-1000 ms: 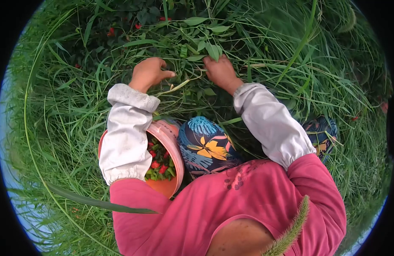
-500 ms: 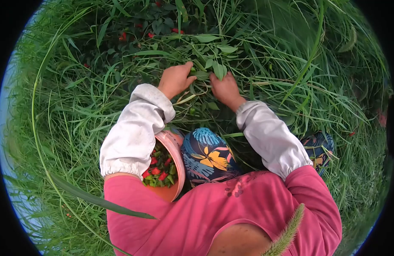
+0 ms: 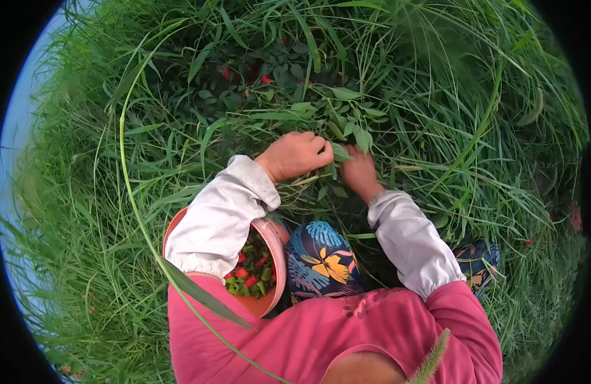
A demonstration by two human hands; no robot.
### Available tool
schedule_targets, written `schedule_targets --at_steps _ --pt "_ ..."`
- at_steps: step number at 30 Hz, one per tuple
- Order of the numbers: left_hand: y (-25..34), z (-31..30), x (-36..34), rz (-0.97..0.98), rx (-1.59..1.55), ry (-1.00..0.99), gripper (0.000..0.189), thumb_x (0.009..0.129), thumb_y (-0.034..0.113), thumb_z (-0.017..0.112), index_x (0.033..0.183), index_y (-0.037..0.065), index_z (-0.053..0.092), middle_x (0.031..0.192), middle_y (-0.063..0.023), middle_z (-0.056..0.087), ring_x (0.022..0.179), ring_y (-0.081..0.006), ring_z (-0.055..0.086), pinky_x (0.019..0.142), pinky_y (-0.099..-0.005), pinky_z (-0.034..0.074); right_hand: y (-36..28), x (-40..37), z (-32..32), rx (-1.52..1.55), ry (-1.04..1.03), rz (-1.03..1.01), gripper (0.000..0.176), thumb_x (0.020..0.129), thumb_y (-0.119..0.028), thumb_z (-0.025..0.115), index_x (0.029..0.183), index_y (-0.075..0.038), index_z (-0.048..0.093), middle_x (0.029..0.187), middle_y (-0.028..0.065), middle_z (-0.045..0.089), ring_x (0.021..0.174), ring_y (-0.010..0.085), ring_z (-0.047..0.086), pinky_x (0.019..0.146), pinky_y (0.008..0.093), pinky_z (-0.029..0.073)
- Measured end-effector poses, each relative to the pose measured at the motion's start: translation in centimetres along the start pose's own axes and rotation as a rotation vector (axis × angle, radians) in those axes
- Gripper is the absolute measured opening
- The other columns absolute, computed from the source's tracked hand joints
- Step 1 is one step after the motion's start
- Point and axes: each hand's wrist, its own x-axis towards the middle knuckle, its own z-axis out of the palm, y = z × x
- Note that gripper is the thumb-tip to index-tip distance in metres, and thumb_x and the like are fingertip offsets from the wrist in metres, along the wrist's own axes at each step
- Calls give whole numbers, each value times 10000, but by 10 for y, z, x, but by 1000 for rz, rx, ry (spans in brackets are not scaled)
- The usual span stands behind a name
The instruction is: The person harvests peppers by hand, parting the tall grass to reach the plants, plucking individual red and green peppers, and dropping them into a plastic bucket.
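Observation:
A leafy pepper plant (image 3: 362, 137) stands among the grass in front of me. My left hand (image 3: 298, 155) is at its left side, fingers curled and thumb brought in against a leaf; anything within them is hidden. Close by on the right, my right hand (image 3: 360, 173) is closed low on the plant, its fingertips partly covered by leaves. Below my left forearm sits an orange bucket (image 3: 279, 265) with a pale rim. Red and green peppers (image 3: 249, 280) lie inside it, and my sleeve covers part of the opening.
More red peppers (image 3: 266, 79) show among dark leaves farther ahead. Tall grass (image 3: 474, 160) surrounds me on every side. A long grass blade (image 3: 126, 147) arcs across the left. My knee in patterned cloth (image 3: 324, 259) is right beside the bucket.
The view has shifted, so the scene sits lower. My left hand has turned and come rightward, closer to my right hand, which stays at the plant.

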Motion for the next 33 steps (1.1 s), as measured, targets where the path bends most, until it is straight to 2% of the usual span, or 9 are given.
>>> schedule_targets --at_steps 10,16,21,25,26,30,31,32,33 --pt "-11 -33 -7 -135 161 192 385 725 131 650 1106 156 597 789 -15 504 701 -173 550 528 -288 474 1 -3 2 -57 -44 -2 312 778 -138 576 1082 -72 605 904 79 647 814 278 636 774 428 473" --pt "56 -64 46 118 -100 402 361 722 147 687 1068 170 587 777 -11 460 611 -150 510 472 -258 431 3 0 -1 12 7 -26 306 767 -172 591 1055 -69 594 764 97 648 691 289 637 744 418 470" --pt "89 -145 21 -253 -372 92 390 642 156 717 1005 86 591 735 -32 466 626 -210 539 497 -320 450 4 -5 -3 -49 -56 -35 281 781 -119 566 1055 -74 606 736 115 640 664 310 636 751 437 482" --pt "99 -204 -58 -704 -308 -155 213 724 123 667 904 56 574 787 -104 578 695 -307 612 574 -397 490 8 -3 7 -27 -45 -22 269 807 -91 534 1064 -69 613 672 131 638 652 326 640 767 451 484" --pt "104 -214 -79 -815 -343 -338 184 748 140 670 880 59 571 799 -102 609 719 -325 622 609 -418 504 10 -4 11 -38 -60 -22 282 808 -86 531 1078 -68 610 658 137 639 651 327 642 766 447 483" --pt "110 -240 -130 -914 -292 -743 677 737 307 772 1299 24 521 1026 -165 650 970 -359 622 847 -442 498 7 -5 5 -84 -65 -16 292 800 -81 538 1080 -71 622 658 142 644 638 320 639 745 425 475" --pt "101 -240 -134 -993 -250 -596 977 687 366 818 1464 17 341 1232 -217 598 1129 -384 571 958 -439 458 7 -5 4 -73 -42 -29 292 800 -82 535 1078 -67 621 670 138 645 632 315 630 741 419 473" --pt "86 -247 -117 -1151 -201 -449 1017 679 340 832 1484 20 297 1364 -239 513 1231 -403 512 1017 -431 432 6 -6 5 -76 -27 -26 292 800 -82 535 1078 -67 621 670 138 645 632 315 630 741 419 473" --pt "69 -247 -110 -1116 -33 -203 1115 658 318 853 1517 27 204 1477 -241 387 1324 -395 428 1081 -424 379 7 -7 4 -55 -25 -39 294 800 -83 534 1081 -66 618 668 136 641 636 310 625 737 415 473"
